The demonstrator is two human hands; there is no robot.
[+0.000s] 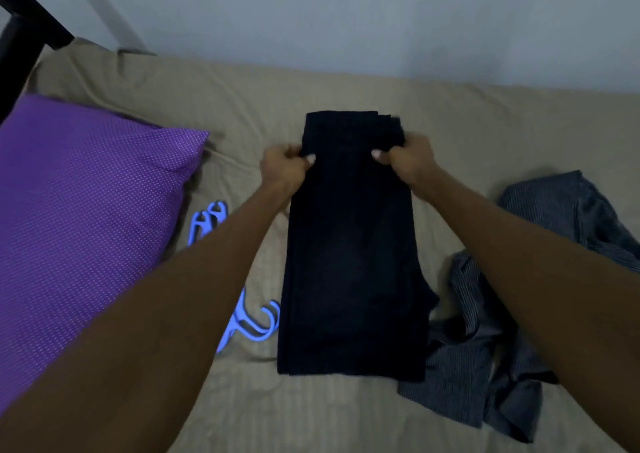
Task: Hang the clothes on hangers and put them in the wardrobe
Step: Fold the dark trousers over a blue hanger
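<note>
Dark trousers (pixel 349 244) lie folded lengthwise in the middle of the bed (pixel 242 106), running from near the front edge toward the wall edge. Left hand (pixel 285 168) and right hand (pixel 407 160) each pinch the cloth at its side edges near the far end, thumbs on top. To do this well, keep both pinches level so the fold stays square, then lift toward the blue hangers (pixel 249 324) lying just beside the trousers on their left; the striped grey garment (pixel 485 348) waits at the right

No text, label or number is legible — anywhere in view.
</note>
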